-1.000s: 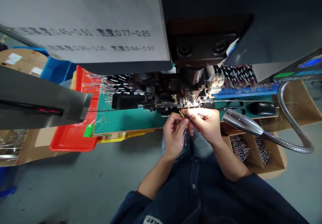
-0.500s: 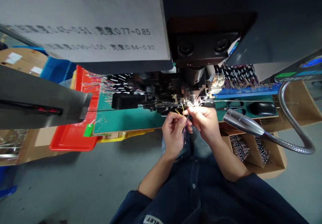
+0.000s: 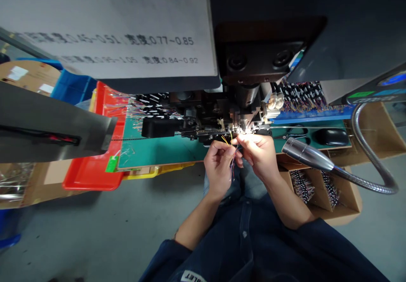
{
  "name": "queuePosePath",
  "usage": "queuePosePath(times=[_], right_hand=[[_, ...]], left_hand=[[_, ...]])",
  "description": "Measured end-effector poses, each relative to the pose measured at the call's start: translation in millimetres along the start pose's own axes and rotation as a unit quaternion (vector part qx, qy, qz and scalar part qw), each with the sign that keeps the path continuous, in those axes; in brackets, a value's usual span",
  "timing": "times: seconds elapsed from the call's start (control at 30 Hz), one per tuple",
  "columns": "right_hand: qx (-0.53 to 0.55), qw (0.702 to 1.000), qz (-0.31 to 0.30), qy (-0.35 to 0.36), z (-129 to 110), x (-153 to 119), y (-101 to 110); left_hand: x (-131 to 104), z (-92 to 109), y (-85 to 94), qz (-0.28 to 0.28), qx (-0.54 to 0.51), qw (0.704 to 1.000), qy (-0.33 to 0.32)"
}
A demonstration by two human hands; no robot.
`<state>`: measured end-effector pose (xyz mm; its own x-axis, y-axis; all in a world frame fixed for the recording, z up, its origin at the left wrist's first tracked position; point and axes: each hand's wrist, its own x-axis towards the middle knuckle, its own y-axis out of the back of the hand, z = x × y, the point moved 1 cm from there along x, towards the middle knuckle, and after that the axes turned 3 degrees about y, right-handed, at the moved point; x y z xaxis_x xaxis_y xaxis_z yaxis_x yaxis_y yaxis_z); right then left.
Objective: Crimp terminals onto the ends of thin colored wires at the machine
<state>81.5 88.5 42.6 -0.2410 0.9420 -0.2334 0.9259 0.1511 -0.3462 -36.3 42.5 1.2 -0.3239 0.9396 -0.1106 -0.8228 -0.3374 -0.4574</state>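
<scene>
Thin coloured wires (image 3: 234,166) hang from between my two hands, with yellow ends standing up above the fingers. My left hand (image 3: 219,163) is closed, pinching the wires between thumb and fingers. Just right of it, my right hand (image 3: 258,153) is closed too, its thumb and forefinger pinched at the brightly lit working point of the crimping machine (image 3: 245,117). The wire tip in the right fingers is too small to make out clearly. Both hands are at the front edge of the green work surface (image 3: 168,151).
A bendable metal lamp (image 3: 307,154) reaches in from the right. Scissors (image 3: 296,135) and a black mouse-like object (image 3: 332,136) lie behind it. Wire bundles fill a cardboard box (image 3: 345,189) below right. At left stand a red tray (image 3: 91,174) and a grey metal plate (image 3: 57,125).
Hardly anything differs. Both hands keep their pinch at the machine, and the whole view has shifted very slightly.
</scene>
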Motion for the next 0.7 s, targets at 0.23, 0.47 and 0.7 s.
queuePosePath(times=[0.23,0.47,0.7], right_hand=[[-0.017,1.000,0.010,0.021,6,3,2],[-0.081,0.995,-0.024,0.044,-15,-5,0],[-0.027,0.999,-0.026,0.014,-3,0,2]], left_hand=[[-1,0,1.3,0.003,0.006,1.000,0.005],[-2,0,0.4,-0.059,-0.016,0.998,0.004],[0,0,-0.2,-0.033,-0.028,0.999,-0.001]])
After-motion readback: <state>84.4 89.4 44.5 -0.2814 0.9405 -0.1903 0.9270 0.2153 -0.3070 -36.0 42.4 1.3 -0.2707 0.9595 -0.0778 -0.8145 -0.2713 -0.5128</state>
